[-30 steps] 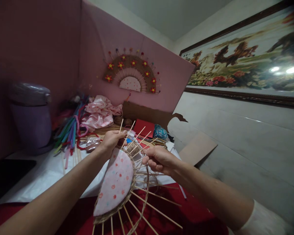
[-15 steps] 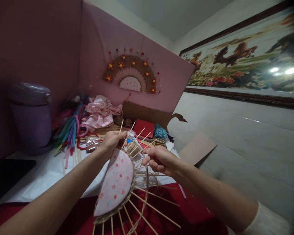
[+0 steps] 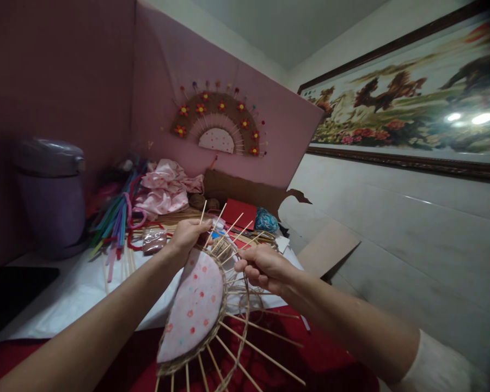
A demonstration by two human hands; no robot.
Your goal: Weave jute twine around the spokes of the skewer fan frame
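Note:
A half-round piece covered in white floral fabric [image 3: 196,299] is tilted toward me, with thin wooden sticks [image 3: 265,348] fanning out from its curved edge. Twisted twine edges the fabric, and a second ring of twine [image 3: 245,332] is woven through the sticks farther out. My left hand [image 3: 190,237] grips the upper end of the piece by its edge and sticks. With fingers pinched together, my right hand [image 3: 265,267] holds the twine near the upper right sticks. A ball of twine [image 3: 222,247] lies behind the sticks.
Bright pipe cleaners [image 3: 116,223] and crumpled pink fabric [image 3: 165,185] lie at the back left beside a purple bin [image 3: 51,201]. Red paper [image 3: 240,209] and blue yarn [image 3: 267,219] sit at the back. A finished fan piece [image 3: 220,122] hangs on the pink board.
My right hand has shifted very slightly left, its fingers drawn a bit closer together on the twine. My left hand and the fan piece have hardly moved.

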